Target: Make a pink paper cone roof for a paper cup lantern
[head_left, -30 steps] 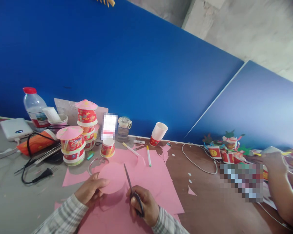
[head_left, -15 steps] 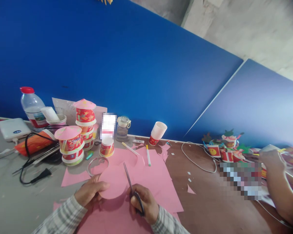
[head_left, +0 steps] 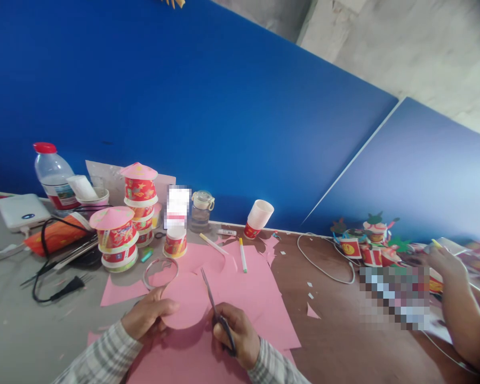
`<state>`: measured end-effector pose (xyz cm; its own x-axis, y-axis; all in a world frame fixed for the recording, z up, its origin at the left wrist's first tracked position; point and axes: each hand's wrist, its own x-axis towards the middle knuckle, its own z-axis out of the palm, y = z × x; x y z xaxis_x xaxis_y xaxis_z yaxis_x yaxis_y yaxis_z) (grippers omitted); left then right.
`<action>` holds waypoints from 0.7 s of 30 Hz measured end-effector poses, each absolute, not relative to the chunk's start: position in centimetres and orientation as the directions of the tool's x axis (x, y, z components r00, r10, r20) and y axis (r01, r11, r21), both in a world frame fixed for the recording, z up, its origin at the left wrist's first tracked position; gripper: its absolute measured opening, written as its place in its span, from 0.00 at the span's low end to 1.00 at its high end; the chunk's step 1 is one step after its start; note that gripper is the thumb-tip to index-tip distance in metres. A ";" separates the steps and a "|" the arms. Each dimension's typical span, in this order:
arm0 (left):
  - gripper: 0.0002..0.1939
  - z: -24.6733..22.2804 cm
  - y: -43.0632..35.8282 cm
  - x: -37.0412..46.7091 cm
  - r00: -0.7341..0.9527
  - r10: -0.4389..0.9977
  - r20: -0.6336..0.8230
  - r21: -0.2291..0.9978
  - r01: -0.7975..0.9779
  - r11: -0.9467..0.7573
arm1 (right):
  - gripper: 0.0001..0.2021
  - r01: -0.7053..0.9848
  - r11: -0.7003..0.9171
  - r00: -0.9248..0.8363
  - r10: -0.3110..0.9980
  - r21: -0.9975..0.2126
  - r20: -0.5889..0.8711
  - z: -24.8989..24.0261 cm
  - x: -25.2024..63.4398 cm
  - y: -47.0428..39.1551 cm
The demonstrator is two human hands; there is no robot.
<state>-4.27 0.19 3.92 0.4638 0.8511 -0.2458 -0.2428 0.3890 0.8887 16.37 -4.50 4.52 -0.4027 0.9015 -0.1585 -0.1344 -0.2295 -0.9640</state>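
My left hand [head_left: 150,313] pinches the left edge of a round pink paper disc [head_left: 187,303], thumb on top. In my right hand [head_left: 236,333] is a pair of black-handled scissors [head_left: 213,298], its blades pointing up and away beside the disc's right edge. The blades look close together. Under both hands lie larger pink paper sheets [head_left: 260,304]. Beyond the disc are a ring-shaped band [head_left: 147,276], a short red paper cup [head_left: 175,244] turned upside down, and a capped marker [head_left: 243,256].
Stacked red cups with pink cone roofs [head_left: 118,237] stand left, near a black plug cable [head_left: 68,288] and a water bottle [head_left: 54,176]. A lidded glass jar [head_left: 200,210] and stacked cups [head_left: 259,218] line the blue partition [head_left: 224,106]. Another person's hand [head_left: 448,264] works at right.
The pink disc has shifted slightly, and the scissors' tips have moved a little left. At right, the other person's hand has moved slightly.
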 end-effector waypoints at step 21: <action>0.11 3.6 0.4 -4.4 0.433 0.857 -0.279 0.881 -0.241 0.408 | 0.20 -0.185 -0.196 -0.358 0.926 -0.963 -0.120 3.7 16.4 -4.2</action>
<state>-4.44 0.35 3.55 0.4326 0.8575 -0.2786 -0.2412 0.4078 0.8806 16.43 -4.21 3.67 -0.3576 0.9261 -0.1201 -0.1853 -0.1964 -0.9629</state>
